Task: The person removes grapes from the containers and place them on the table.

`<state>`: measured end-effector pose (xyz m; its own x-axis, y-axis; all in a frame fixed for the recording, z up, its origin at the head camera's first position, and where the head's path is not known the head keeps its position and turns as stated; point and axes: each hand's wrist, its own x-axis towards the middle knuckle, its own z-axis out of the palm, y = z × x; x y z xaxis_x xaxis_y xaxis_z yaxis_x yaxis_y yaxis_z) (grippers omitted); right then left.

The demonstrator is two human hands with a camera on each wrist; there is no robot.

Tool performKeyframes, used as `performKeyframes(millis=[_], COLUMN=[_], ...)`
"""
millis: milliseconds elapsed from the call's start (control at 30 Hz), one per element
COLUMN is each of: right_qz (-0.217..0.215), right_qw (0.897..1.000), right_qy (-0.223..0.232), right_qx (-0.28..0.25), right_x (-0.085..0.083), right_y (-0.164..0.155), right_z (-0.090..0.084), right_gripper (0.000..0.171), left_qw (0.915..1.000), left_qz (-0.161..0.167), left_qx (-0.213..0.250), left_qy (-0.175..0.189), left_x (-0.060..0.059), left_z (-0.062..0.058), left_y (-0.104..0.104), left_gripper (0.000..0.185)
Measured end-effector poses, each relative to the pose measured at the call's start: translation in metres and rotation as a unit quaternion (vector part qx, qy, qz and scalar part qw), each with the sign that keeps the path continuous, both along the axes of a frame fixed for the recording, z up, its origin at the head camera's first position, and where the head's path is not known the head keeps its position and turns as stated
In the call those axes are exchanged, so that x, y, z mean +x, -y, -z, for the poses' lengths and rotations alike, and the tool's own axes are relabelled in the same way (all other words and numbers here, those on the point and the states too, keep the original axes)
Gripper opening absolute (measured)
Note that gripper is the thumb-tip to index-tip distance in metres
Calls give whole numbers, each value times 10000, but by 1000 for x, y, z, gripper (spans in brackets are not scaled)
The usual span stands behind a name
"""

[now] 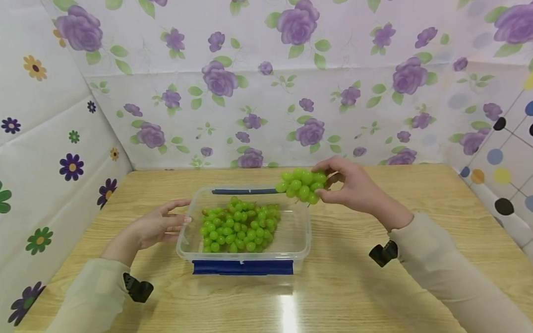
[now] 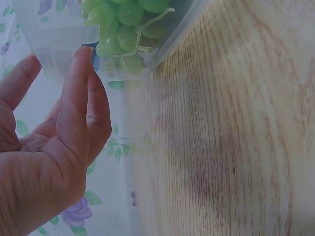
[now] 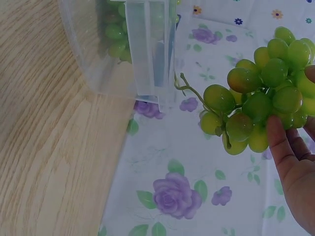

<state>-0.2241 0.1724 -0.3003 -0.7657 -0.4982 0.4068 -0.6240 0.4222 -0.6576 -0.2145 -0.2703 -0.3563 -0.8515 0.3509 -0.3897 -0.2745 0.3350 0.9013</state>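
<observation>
Near the tabletop's [image 1: 332, 298] front edge the left hand [image 1: 154, 227] rests relaxed, straight fingers against the clear container's [image 1: 299, 247] left wall – inside lies a grape bunch [image 1: 239, 226] – while the right hand [image 1: 352, 186] pinches a smaller grape cluster [image 1: 302, 185] above its far right corner

No legible text or labels

A light wood-grain bench [image 1: 377, 290], with a bright glare streak on its near edge, is enclosed by a white back wall [image 1: 270, 87] printed with purple roses, a left wall [image 1: 26, 151] bearing assorted small flowers, and a right wall [image 1: 522, 143] carrying coloured dots joined by lines.
</observation>
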Motion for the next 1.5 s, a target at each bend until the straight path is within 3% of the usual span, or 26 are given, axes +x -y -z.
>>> performKeyframes(millis=[967,1500], right_qz=[374,491], right_qw=[9990,9986], right_qy=[-249,-5], right_qx=[89,183], right_x=[-4,-7], right_y=[-25,-28], right_z=[9,8], right_gripper=[32,33], left_qw=[10000,10000], left_qz=[-6,53], left_qx=[24,33], left_qy=[47,-57], left_x=[-5,-3], left_z=[0,0], left_y=[0,3], left_gripper=[78,77])
